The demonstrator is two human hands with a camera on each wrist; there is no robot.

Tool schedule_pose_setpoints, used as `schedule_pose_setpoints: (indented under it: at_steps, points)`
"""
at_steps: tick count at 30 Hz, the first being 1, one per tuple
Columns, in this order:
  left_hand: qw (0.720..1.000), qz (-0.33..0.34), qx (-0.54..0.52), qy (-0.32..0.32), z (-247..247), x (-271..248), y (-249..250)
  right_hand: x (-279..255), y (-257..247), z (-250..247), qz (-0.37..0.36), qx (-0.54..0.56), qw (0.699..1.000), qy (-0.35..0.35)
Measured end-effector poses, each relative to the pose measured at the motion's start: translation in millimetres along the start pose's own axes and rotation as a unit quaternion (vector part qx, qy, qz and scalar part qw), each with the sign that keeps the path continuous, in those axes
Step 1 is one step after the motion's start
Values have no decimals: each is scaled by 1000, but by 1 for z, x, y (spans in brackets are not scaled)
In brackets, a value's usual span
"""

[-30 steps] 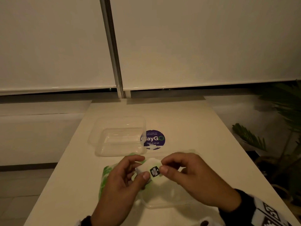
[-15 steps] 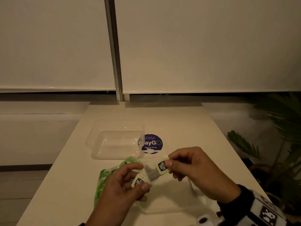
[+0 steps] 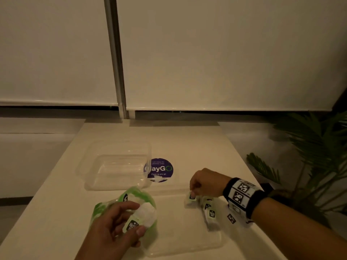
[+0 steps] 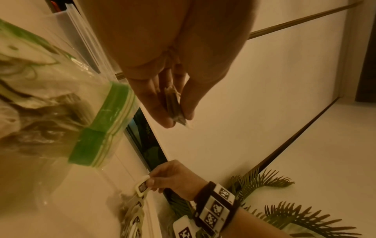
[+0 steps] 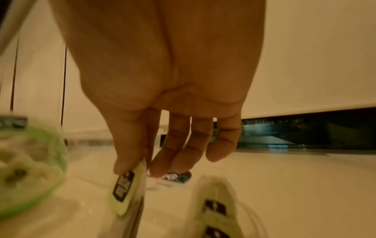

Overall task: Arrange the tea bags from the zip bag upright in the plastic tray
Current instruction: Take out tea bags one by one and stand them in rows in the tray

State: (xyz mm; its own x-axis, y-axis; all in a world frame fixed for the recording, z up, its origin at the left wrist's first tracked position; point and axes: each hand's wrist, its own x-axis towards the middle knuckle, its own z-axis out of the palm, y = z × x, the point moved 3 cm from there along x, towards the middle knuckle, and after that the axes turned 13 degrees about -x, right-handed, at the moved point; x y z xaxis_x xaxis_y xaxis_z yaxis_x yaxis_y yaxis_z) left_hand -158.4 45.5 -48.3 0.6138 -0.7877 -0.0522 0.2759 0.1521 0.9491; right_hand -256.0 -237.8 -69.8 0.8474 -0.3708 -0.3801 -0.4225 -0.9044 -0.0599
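While the right hand [image 3: 205,183] pinches a green-tagged white tea bag [image 3: 191,197] over the clear plastic tray [image 3: 187,246] by the standing row [image 3: 210,212], it could tip w/o support, imo. Left hand [image 3: 114,228] pinches another tea bag [image 3: 142,217] beside the green zip bag [image 3: 99,209]; its string might snag.

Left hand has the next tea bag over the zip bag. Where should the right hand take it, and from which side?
Pinch the paper tag end of the tea bag from the right. In the head view the left hand covers its left part while the white pouch and tag stick out toward the tray, so that end is free.
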Motion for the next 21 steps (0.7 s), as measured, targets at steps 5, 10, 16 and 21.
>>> schedule_pose_setpoints:
  at_steps: [5,10,16,21]
  points:
    - [1000,-1,5,1,-3,5,-3,20,5,12,20,-45,999,-13]
    - [999,-9,31,0,-3,9,-11,26,9,13,40,-75,996,21]
    - [999,-20,25,3,6,6,-12,27,8,12,63,-103,990,78]
    - [1000,-15,14,15,11,6,-7,16,3,3,77,-101,987,99]
